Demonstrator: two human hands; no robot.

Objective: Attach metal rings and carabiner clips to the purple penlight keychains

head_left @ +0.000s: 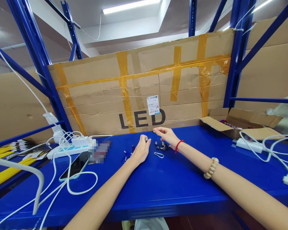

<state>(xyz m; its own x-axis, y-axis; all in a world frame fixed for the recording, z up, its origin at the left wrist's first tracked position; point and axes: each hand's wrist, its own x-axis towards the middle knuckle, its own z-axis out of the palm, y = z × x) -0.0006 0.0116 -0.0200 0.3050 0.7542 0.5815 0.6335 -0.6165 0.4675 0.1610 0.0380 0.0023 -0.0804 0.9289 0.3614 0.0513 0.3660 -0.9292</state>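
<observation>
Over the blue table (180, 174), my left hand (141, 149) is closed, with a small dark metal piece (146, 139) showing between thumb and forefinger. My right hand (167, 135) pinches another small dark piece (154, 131) at its fingertips, slightly higher and to the right. Both pieces are too small to name. Below my right hand lies a loose group of small metal parts (163, 147). A silver carabiner-like clip (158, 155) rests just in front of them. Beside my left hand are small blue items (126, 154), partly hidden by the hand.
A white power strip (69, 150) with tangled white cables and a phone (75, 166) occupy the left side. At right stand an open cardboard box (240, 123) and a white adapter (249, 145) with its cable. A taped cardboard sheet (100, 105) closes off the back.
</observation>
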